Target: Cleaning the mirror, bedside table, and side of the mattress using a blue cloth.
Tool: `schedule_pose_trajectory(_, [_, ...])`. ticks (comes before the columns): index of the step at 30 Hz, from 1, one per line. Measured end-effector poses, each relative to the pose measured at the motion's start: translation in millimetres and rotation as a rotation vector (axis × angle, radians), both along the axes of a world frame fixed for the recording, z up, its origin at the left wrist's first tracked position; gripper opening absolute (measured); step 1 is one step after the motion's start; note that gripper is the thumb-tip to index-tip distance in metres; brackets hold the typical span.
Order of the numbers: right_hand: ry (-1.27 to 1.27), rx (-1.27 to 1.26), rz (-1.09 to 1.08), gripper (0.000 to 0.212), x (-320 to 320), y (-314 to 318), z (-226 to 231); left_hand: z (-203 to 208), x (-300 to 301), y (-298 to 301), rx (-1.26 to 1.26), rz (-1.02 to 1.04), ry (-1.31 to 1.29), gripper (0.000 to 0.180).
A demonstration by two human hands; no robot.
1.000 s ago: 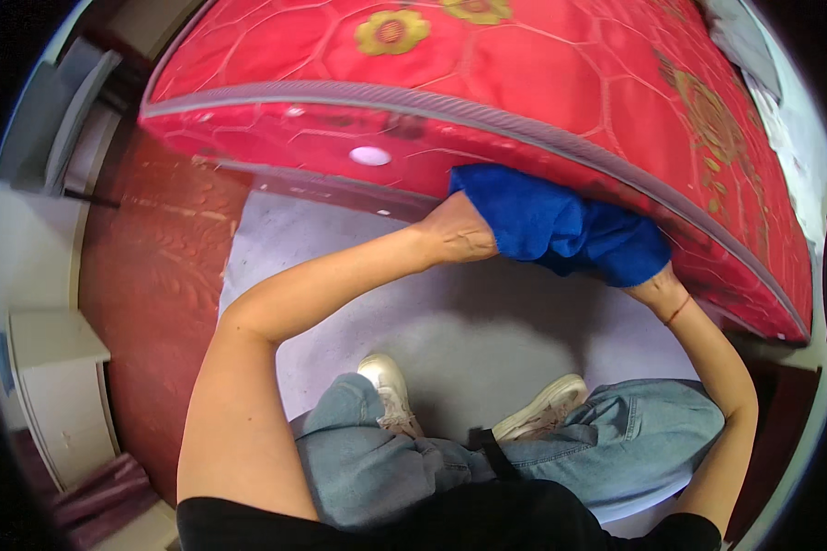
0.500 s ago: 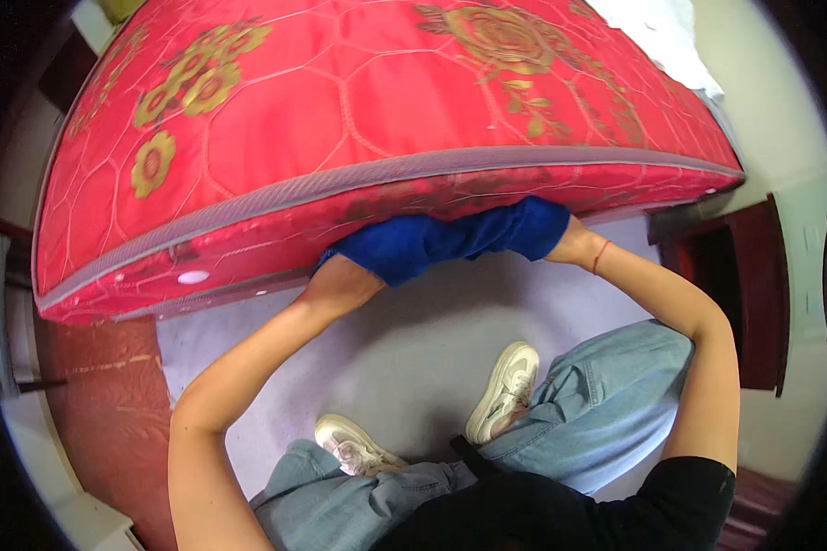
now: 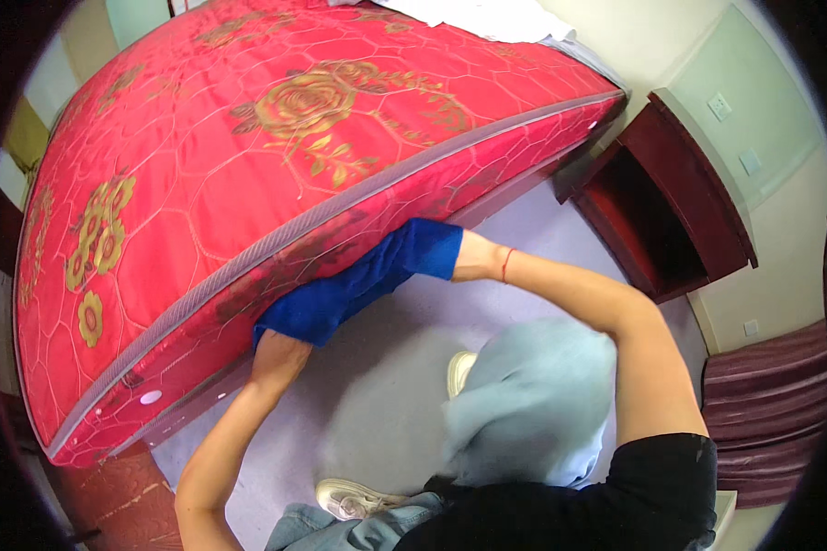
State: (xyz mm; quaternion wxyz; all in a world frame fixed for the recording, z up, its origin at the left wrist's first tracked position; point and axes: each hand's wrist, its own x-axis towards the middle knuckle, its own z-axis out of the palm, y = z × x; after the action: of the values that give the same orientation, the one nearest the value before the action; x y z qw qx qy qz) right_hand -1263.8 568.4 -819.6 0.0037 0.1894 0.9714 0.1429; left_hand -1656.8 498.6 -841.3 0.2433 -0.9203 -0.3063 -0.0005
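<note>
A blue cloth (image 3: 358, 285) stretches between my hands along the lower side of a red quilted mattress (image 3: 220, 184) with gold flowers and a grey piped edge. My left hand (image 3: 283, 355) enters the cloth's near left end, against the mattress side. At the far right end my right hand (image 3: 475, 255) goes into the cloth too, a red string round that wrist. Cloth and mattress hide the fingers of both hands, so their grip does not show.
A dark red wooden nightstand (image 3: 652, 202) with an open front stands right of the bed, by the wall. White bedding (image 3: 487, 16) lies at the mattress's far end. Maroon pleated fabric (image 3: 772, 413) is at the right. Pale grey flooring (image 3: 524, 230) lies below me, reddish-brown flooring (image 3: 138, 500) at lower left.
The view has turned, so the mattress edge now slants up to the right and the nightstand shows more fully. My right leg has lifted or bent forward. Both hands remain in the blue cloth.
</note>
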Motion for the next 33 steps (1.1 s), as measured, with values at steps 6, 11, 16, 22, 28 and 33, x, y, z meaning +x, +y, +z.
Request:
schedule_pose_trajectory(6, [0.385, -0.054, -0.008, 0.044, -12, -8, -38, 9, 7, -1, -0.178, -0.002, -0.11, 0.051])
schedule_pose_trajectory(11, [0.685, -0.144, -0.009, 0.046, -32, -11, -47, 15, -1, 0, -0.217, -0.069, -0.063, 0.047])
schedule_pose_trajectory(16, [0.867, -0.193, 0.002, 0.046, -32, -14, -48, 15, 13, 9, -0.27, -0.055, 0.024, 0.033])
schedule_pose_trajectory(22, [1.238, -0.223, 0.098, 0.04, -85, 7, -42, -86, -157, 24, -0.106, 0.265, -0.286, 0.035])
schedule_pose_trajectory(28, [0.845, 0.332, -0.369, 0.025, -30, 6, -105, 19, 100, 50, -0.287, 0.08, 0.102, 0.04])
schedule_pose_trajectory(33, [1.363, -0.149, -0.406, 0.027, -8, 35, -75, 23, 148, 69, -0.15, 0.005, 0.283, 0.046])
